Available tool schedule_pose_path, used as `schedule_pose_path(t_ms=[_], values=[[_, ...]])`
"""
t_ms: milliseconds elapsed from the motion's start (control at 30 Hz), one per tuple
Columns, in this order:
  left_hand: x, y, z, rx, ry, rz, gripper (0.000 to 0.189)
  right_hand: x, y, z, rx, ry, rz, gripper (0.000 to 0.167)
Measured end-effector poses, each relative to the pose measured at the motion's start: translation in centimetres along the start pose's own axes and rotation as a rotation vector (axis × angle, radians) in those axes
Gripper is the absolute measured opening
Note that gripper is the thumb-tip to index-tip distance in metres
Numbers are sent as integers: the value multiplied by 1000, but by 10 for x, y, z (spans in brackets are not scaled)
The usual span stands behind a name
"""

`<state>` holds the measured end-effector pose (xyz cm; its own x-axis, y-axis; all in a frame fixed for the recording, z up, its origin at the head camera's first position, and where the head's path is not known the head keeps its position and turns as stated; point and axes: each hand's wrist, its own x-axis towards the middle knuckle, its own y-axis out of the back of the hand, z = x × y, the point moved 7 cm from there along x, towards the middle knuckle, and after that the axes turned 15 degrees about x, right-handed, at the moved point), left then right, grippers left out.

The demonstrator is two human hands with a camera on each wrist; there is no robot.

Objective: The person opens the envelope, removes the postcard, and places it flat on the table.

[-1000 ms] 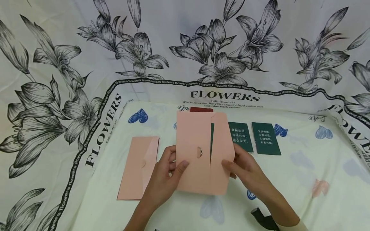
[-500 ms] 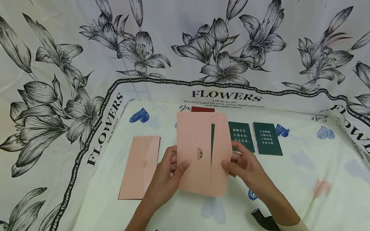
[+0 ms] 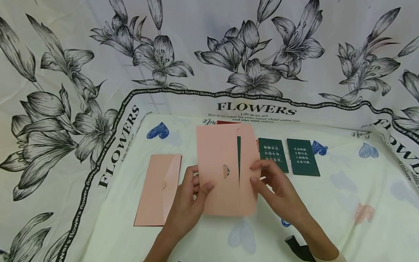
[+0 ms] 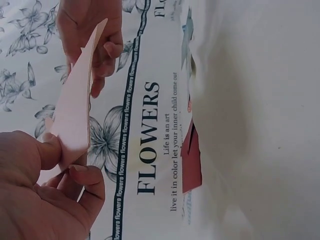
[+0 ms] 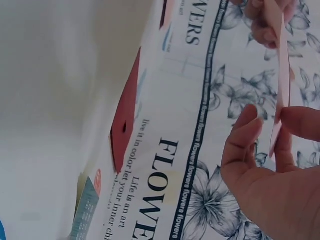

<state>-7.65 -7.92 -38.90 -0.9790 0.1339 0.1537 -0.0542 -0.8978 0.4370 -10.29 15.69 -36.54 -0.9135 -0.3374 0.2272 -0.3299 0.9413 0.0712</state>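
Note:
A pink paper envelope [image 3: 217, 171] is held upright above the cloth, nearly edge-on in both wrist views. It has a long narrow gap beside its right-hand flap [image 3: 247, 153], with dark green showing through, and a small half-round cut-out with a patterned bit behind it. My left hand [image 3: 190, 203] grips its left edge, thumb on the front and fingers behind. At the right edge, my right hand [image 3: 278, 189] has thumb and index fingertips on the flap, while other fingers stay behind, some apart from the paper in the right wrist view.
Another pink envelope [image 3: 154, 193] lies on the cloth to the left. Two dark green cards with white writing, a nearer card [image 3: 273, 154] and a farther-right card [image 3: 303, 156], lie at right. A red item [image 5: 125, 120] lies behind the held envelope. The printed cloth [image 3: 327, 211] covers everything beneath.
The envelope has shifted slightly up and left. My right index finger has come from behind its right edge round onto the front, near the thumb. The left hand's grip looks the same.

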Motion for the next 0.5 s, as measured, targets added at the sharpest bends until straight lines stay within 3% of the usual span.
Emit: schedule_pose_path(t_ms=[167, 500], values=[[-1, -2, 3, 23, -27, 20, 36, 0, -2, 1, -89, -10, 19, 26], [-1, -11, 7, 46, -77, 3, 38, 3, -4, 5, -140, -98, 78, 6]])
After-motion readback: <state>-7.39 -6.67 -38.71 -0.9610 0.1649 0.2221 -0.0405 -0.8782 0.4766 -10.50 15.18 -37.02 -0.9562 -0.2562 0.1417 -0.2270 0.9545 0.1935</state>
